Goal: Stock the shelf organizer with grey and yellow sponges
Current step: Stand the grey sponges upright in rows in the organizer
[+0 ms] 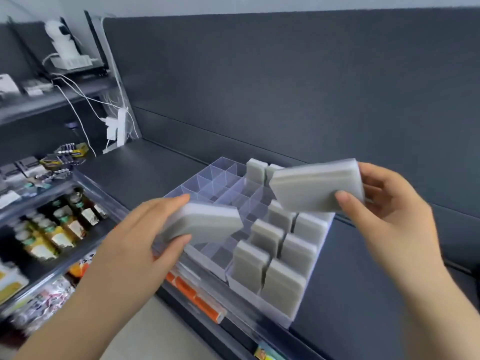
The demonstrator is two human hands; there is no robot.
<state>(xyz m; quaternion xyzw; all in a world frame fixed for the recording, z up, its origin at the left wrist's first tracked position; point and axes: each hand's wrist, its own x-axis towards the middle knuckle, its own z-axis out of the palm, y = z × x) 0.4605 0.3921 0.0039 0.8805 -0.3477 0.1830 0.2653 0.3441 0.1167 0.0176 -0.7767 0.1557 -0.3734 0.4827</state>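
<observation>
A clear plastic shelf organizer (207, 178) with many small compartments sits on a dark shelf. Several grey sponges (283, 281) stand upright in its right-hand columns; the left compartments hold nothing. My left hand (145, 229) grips a wrapped grey sponge (207, 223) above the organizer's front left part. My right hand (384, 206) holds a second wrapped grey sponge (314, 188), tilted, above the right columns. No yellow sponge is visible.
The dark shelf (363, 294) runs to the right of the organizer, with a dark back panel (285, 87) behind. Bottles (65, 229) and packets fill lower shelves at left. Orange boxes (197, 294) sit under the shelf's front edge. White cables (117, 126) hang at back left.
</observation>
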